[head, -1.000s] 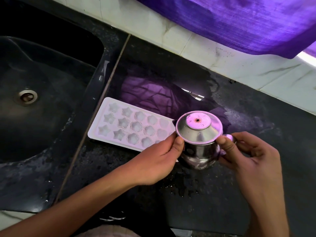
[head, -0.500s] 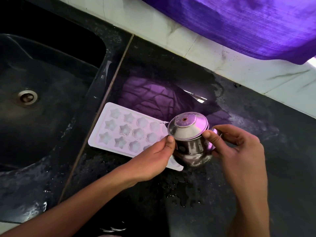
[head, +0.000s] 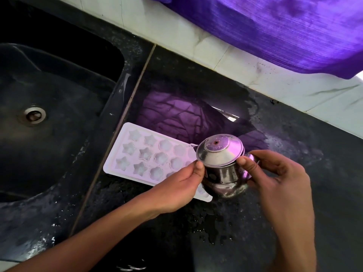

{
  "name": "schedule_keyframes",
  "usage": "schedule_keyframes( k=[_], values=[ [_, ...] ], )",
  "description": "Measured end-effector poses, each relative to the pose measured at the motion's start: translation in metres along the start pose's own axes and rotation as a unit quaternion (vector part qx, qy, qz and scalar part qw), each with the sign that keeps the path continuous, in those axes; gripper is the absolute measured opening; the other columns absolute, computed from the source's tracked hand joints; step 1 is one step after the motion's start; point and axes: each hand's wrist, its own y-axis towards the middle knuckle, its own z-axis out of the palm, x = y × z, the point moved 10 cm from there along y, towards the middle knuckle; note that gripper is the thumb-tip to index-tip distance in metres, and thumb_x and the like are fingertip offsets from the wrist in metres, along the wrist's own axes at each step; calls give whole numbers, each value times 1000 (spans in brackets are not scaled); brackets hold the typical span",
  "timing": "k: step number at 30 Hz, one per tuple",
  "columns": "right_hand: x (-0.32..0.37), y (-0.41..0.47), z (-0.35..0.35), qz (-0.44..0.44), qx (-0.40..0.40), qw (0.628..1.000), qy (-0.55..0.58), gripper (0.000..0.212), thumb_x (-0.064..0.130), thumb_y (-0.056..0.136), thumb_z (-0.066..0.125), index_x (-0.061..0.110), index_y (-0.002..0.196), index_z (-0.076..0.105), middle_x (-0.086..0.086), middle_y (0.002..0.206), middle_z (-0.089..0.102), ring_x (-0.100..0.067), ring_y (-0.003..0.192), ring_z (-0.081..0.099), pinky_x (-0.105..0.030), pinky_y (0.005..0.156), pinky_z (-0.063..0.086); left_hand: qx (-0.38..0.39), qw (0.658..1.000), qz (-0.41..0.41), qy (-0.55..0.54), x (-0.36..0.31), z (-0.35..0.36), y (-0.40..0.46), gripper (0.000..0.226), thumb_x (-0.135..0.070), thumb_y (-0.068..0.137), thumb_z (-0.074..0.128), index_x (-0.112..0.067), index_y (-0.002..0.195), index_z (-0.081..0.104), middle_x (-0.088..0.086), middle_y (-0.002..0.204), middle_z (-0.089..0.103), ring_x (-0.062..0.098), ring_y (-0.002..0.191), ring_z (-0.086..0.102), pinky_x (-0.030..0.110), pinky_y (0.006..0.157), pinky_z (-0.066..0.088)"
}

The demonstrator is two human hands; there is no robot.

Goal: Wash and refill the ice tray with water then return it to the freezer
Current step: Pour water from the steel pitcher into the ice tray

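A white ice tray (head: pixel 145 154) with star and flower shaped cells lies flat on the black counter (head: pixel 294 193), just right of the sink. At the tray's right end stands a small steel pot (head: pixel 225 179) with a domed steel lid (head: pixel 218 150), tilted toward the tray. My left hand (head: pixel 176 185) pinches the lid's left rim with thumb and fingers and covers the tray's near right corner. My right hand (head: pixel 275 181) grips the pot's handle side, thumb on the lid's right rim. Whether the cells hold water is hard to tell.
A dark sink (head: pixel 49 124) with a round drain (head: pixel 35 115) fills the left. The counter is wet with droplets around the pot. A white tiled wall (head: pixel 245 69) runs behind, and a purple cloth (head: pixel 275 30) hangs over it at the top right.
The pot and both hands have shifted left toward the tray, and the lid now tilts more toward the tray. The tray itself has not moved.
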Motion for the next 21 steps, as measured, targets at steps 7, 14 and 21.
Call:
schedule_keyframes(
  k=[7, 14, 21],
  values=[
    [0, -3, 0, 1, -1, 999, 40, 6, 34, 72, 73, 36, 68, 68, 12, 71, 72, -10, 65, 69, -47, 69, 59, -21, 999, 31, 11, -9, -3, -1, 38, -54, 93, 16, -54, 129, 30, -42, 103, 35, -3, 119, 38, 19, 99, 24],
    [-2, -12, 0, 1, -4, 994, 110, 5, 32, 70, 71, 35, 74, 72, 2, 70, 72, -17, 65, 67, -50, 70, 59, -25, 996, 87, 1, -23, -3, -6, 27, -52, 92, 22, -61, 117, 27, -51, 106, 33, -37, 94, 30, -10, 79, 25],
    [-1, -21, -5, -3, -15, 990, 143, 7, 31, 68, 72, 32, 74, 73, -2, 72, 73, -17, 68, 66, -49, 74, 59, -40, 992, 119, -28, -21, -1, -11, 44, -61, 80, 24, -63, 124, 26, -49, 118, 36, -37, 106, 27, -4, 93, 25]
  ],
)
